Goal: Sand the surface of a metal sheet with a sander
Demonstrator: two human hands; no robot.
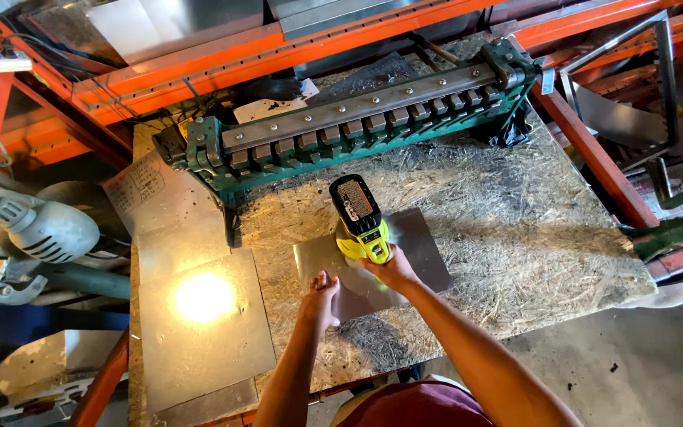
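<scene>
My right hand (393,269) grips a yellow-green cordless power tool (360,220) with a black battery pack, held upright over a small grey sheet-metal piece (420,245) lying on the chipboard bench top (515,229). My left hand (322,294) presses flat on the near left part of that sheet, fingers spread. The tool's working end is hidden beneath its body and my hand.
A green and grey sheet-metal bending brake (357,126) lies across the back of the bench. Larger metal sheets (199,316) with a bright glare spot lie at the left. A grey power tool (41,229) rests off the bench's left side. Orange racking (199,71) surrounds the bench.
</scene>
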